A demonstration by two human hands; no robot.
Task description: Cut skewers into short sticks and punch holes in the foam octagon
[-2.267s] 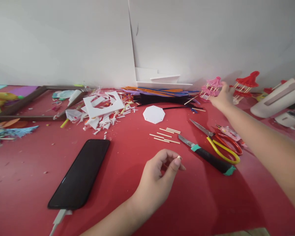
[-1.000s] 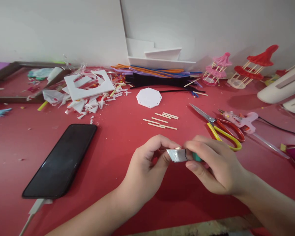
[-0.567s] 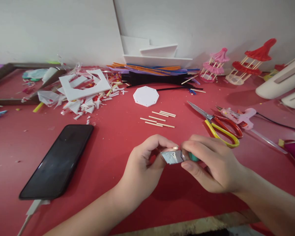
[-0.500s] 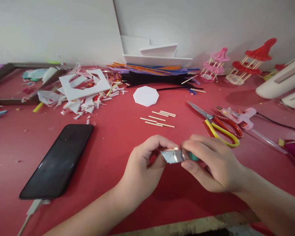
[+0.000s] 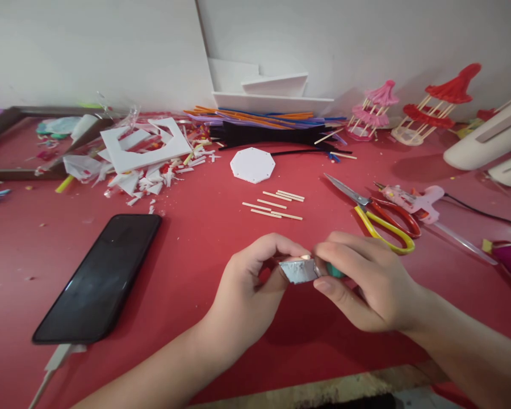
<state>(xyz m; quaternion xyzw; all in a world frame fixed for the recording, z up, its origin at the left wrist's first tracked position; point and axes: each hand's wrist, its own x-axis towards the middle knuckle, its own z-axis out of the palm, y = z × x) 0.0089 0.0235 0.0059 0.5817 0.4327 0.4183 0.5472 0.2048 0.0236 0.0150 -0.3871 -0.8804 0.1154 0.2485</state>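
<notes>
Low over the near part of the red table, my right hand [image 5: 366, 281] is closed round the green handle of a utility knife [image 5: 298, 271], its wide metal blade pointing left. My left hand [image 5: 255, 284] pinches a thin wooden stick [image 5: 305, 257]; only a pale end of it shows, just above the blade, and the fingers hide the rest. The blade lies against or very close to the stick. Beyond my hands, several short wooden sticks [image 5: 272, 204] lie loosely side by side, with a white octagonal foam board [image 5: 252, 165] farther back.
Scissors [image 5: 370, 213] and a pink glue gun [image 5: 413, 201] lie at right. A black phone [image 5: 100, 278] on a cable is at left. Foam scraps [image 5: 147, 150] and bundled pipe cleaners [image 5: 268, 133] are behind. Pink [image 5: 370, 113] and red [image 5: 434, 108] stick models stand back right.
Both hands, the knife and the stick hold almost the same position. The view has shifted very slightly; nothing was let go or picked up.
</notes>
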